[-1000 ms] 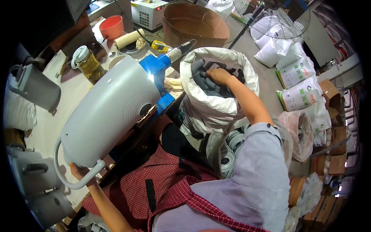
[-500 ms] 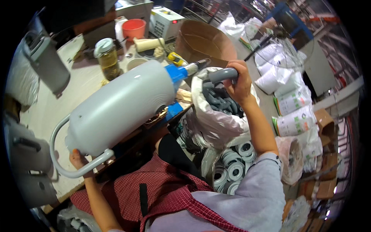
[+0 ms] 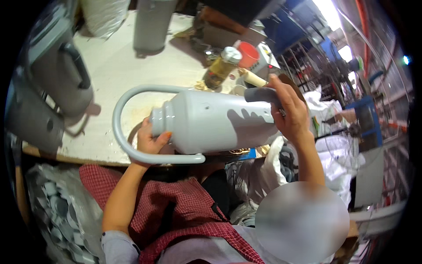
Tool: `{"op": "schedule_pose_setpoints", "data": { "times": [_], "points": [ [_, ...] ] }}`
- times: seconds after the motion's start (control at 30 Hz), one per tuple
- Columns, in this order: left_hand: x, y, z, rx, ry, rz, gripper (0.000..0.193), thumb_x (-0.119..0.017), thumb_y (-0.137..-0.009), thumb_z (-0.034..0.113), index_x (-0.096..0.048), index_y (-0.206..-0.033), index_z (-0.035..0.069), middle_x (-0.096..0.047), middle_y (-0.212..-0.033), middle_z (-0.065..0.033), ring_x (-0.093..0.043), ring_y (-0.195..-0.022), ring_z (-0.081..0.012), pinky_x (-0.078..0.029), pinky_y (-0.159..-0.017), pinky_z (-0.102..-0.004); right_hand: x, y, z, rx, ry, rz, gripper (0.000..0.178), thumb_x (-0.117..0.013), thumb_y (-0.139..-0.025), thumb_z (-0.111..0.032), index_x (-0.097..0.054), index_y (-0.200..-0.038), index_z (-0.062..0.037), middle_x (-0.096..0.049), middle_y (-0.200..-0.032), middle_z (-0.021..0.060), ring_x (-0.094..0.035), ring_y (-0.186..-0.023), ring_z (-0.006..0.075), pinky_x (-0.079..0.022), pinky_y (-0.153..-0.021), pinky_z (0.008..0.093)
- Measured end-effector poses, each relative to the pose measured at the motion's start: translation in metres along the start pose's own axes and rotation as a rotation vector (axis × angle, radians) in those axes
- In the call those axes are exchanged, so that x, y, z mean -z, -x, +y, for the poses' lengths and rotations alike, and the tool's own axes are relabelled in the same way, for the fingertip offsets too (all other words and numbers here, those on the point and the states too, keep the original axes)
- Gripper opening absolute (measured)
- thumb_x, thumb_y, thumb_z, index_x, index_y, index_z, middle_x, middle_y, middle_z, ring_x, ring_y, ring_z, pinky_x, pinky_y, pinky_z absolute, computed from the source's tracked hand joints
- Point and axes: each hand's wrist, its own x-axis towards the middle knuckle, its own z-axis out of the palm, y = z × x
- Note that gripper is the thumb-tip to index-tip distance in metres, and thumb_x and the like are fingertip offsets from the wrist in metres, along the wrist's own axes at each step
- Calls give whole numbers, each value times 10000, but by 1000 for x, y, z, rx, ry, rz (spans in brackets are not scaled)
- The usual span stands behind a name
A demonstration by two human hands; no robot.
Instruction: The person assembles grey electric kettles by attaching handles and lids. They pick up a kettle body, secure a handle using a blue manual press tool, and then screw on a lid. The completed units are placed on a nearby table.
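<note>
A light grey plastic thermos shell (image 3: 211, 125) lies on its side, held over the near edge of the table. My left hand (image 3: 151, 140) is closed around its narrow neck, thumb on top. A curved grey carrying loop (image 3: 119, 112) arches around the neck end and past my left wrist. Between the fingers and thumb of my right hand (image 3: 292, 110) is a short, dark grey curved handle (image 3: 259, 94), near the wide end of the shell. Whether this handle touches the shell I cannot tell. My right hand casts a shadow on the shell and hides part of its far end.
On the white table (image 3: 101, 75) stand a lidded jar of yellowish liquid (image 3: 222, 68) and a red cup (image 3: 249, 55). More grey shells (image 3: 61, 83) are at the left. A white sack (image 3: 276, 165) of dark handles is at the right, a bag of pale parts (image 3: 61, 215) lower left.
My right hand has brought the dark handle from above the sack to the shell. The shell has turned nearly level, its wide end away from the blue-wrapped tool. The view has swung right.
</note>
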Motion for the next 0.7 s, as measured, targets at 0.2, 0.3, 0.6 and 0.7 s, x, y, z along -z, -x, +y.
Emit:
{"op": "schedule_pose_setpoints", "data": {
  "times": [0.2,0.3,0.6,0.7],
  "points": [
    [3,-7,11,-58,-37,-89,404,-625,-855,432,-698,-910,38,-691,-873,-115,-596,-1001,-272,-300,-1026,-448,-24,-49,-29,43,-83,-315,413,-763,-733,-135,-611,-1117,-102,-619,-881,81,-647,-709,266,-512,-599,332],
    [2,-9,11,-80,-42,-56,421,-619,-851,445,-694,-928,38,-687,-877,-116,-593,-1005,-290,-286,-1035,-458,-32,-53,-34,50,-59,-337,391,-761,-739,-154,-620,-1102,-120,-618,-863,63,-645,-701,255,-507,-581,332],
    [-2,-5,-1,-97,-75,-35,405,-614,-855,431,-689,-952,45,-684,-879,-126,-580,-1008,-318,-296,-1021,-461,-36,-52,-37,28,-30,-389,374,-731,-769,-230,-606,-1118,-183,-581,-829,30,-618,-688,247,-499,-573,349],
    [-4,-4,-2,-49,-90,8,434,-644,-831,446,-691,-903,21,-677,-845,-139,-569,-972,-319,-342,-983,-419,-34,-53,-38,54,-24,-382,372,-727,-773,-225,-608,-1123,-187,-579,-820,28,-619,-686,248,-499,-574,349]
  ]
}}
